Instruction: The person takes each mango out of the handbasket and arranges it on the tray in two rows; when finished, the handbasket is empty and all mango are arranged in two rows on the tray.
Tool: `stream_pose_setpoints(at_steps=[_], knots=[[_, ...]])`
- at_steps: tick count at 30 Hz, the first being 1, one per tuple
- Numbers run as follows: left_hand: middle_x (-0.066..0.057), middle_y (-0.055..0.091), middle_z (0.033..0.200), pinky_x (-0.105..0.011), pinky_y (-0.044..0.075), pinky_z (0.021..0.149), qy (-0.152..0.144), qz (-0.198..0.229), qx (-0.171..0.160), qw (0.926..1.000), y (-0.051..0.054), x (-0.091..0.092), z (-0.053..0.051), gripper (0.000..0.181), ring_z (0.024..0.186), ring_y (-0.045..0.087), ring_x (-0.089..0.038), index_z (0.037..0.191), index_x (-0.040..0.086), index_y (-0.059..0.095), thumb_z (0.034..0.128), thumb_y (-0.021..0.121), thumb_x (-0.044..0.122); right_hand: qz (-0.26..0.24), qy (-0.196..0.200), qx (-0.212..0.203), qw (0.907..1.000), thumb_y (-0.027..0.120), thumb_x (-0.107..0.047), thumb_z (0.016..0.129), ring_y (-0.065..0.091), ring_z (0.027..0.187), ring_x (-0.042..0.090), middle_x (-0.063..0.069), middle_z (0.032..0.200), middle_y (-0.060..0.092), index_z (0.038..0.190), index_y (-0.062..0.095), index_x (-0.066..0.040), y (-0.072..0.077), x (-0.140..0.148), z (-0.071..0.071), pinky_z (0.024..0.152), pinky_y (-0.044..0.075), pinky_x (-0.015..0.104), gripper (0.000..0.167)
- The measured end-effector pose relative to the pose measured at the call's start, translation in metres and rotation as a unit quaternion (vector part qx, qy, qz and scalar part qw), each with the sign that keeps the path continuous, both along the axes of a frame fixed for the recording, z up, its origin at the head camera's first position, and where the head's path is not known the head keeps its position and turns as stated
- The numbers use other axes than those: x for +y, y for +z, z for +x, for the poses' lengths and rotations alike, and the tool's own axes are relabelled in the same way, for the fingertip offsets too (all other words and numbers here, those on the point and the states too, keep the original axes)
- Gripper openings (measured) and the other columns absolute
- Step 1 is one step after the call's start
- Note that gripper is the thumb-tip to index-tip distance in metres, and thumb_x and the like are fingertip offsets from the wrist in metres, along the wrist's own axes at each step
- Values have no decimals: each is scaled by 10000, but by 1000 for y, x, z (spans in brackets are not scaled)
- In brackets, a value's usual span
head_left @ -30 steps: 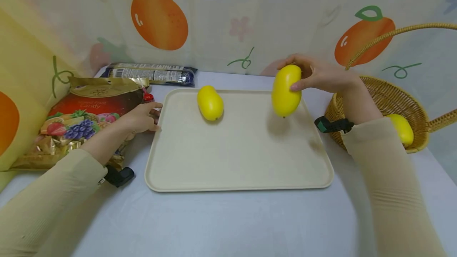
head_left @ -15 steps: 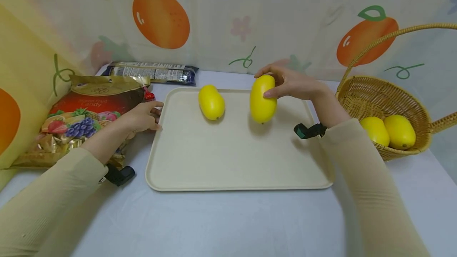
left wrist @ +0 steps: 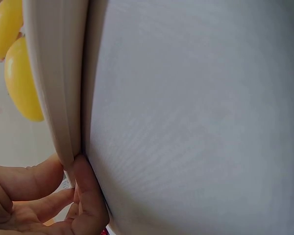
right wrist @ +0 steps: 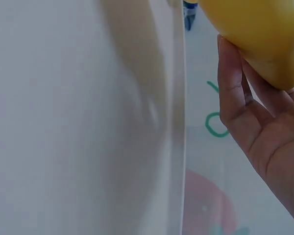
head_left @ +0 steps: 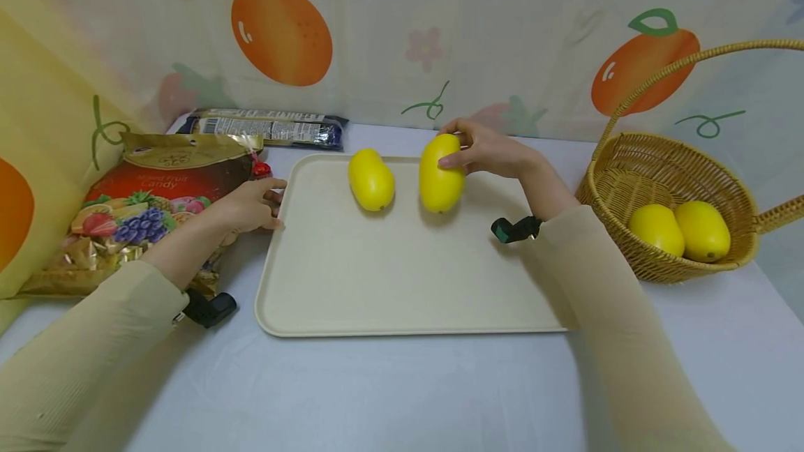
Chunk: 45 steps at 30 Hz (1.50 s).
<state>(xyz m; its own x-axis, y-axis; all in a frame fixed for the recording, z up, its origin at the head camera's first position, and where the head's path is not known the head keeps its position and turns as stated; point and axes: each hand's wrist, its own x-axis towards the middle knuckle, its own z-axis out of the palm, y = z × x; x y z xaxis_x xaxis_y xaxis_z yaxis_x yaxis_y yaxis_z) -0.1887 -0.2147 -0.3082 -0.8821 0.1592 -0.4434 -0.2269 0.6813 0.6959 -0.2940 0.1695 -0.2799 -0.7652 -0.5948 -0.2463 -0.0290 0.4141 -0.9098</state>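
Observation:
My right hand (head_left: 486, 150) grips a smooth yellow mango (head_left: 440, 183) over the back middle of the beige tray (head_left: 402, 284). The right wrist view shows the fingers around one end of this mango (right wrist: 264, 44); whether its lower end touches the tray I cannot tell. A second mango (head_left: 371, 180) lies on the tray, a short way left of the held one. At the tray's left edge, my left hand (head_left: 250, 206) pinches the rim; the left wrist view shows thumb and finger (left wrist: 90, 196) meeting at it.
At right stands a wicker basket (head_left: 612, 229) with a tall handle, holding two mangoes (head_left: 702, 231). A fruit candy bag (head_left: 151, 208) lies beside my left forearm. Behind it lies a dark long packet (head_left: 270, 129). A printed cloth (head_left: 370, 33) hangs at the back.
My right hand has carried the mango leftward and slightly down from the tray's right side towards the other mango. The left hand has stayed at the rim. Both basket mangoes have come into view.

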Motion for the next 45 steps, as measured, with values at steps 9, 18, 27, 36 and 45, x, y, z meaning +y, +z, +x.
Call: stream_pose_setpoints(at_steps=[9,18,27,36,45], knots=[[-287,375,1395,-206,470,758,-62,-25,120,9999,1,0,1,756,1105,425,-328,1545,-23,200,905,602,-37,6,-183,-77,9998,664,-164,898,541,1070,238,76,1240,505,1272,427,-130,-13,-8,-9,812,550,287,444],[-281,375,1377,-210,465,747,-56,-21,89,9999,1,0,1,754,1097,421,-325,1543,-24,202,902,599,-41,233,-392,-125,9989,655,-253,916,528,1098,233,79,1328,475,1372,422,-131,-19,-15,-16,832,536,259,526],[-279,376,1379,-208,466,745,-43,-44,78,10000,-1,0,0,758,1100,424,-324,1547,-17,198,904,600,-37,362,-581,-307,9972,664,-293,915,514,1165,259,89,1458,418,1414,410,-155,-21,-20,-14,928,497,336,576],[-283,375,1385,-201,464,746,-22,-47,70,10000,0,0,0,759,1106,419,-328,1547,-16,201,904,604,-35,436,-669,-413,9960,669,-300,918,517,1126,241,86,1448,446,1404,400,-152,-25,-24,-16,912,494,332,575],[-286,379,1384,-200,471,740,6,-26,64,10000,1,1,1,760,1097,424,-325,1545,-22,200,902,604,-43,519,-634,-506,9954,633,-312,949,492,995,224,94,1342,491,1415,411,-112,-26,-27,-16,895,483,333,554]])
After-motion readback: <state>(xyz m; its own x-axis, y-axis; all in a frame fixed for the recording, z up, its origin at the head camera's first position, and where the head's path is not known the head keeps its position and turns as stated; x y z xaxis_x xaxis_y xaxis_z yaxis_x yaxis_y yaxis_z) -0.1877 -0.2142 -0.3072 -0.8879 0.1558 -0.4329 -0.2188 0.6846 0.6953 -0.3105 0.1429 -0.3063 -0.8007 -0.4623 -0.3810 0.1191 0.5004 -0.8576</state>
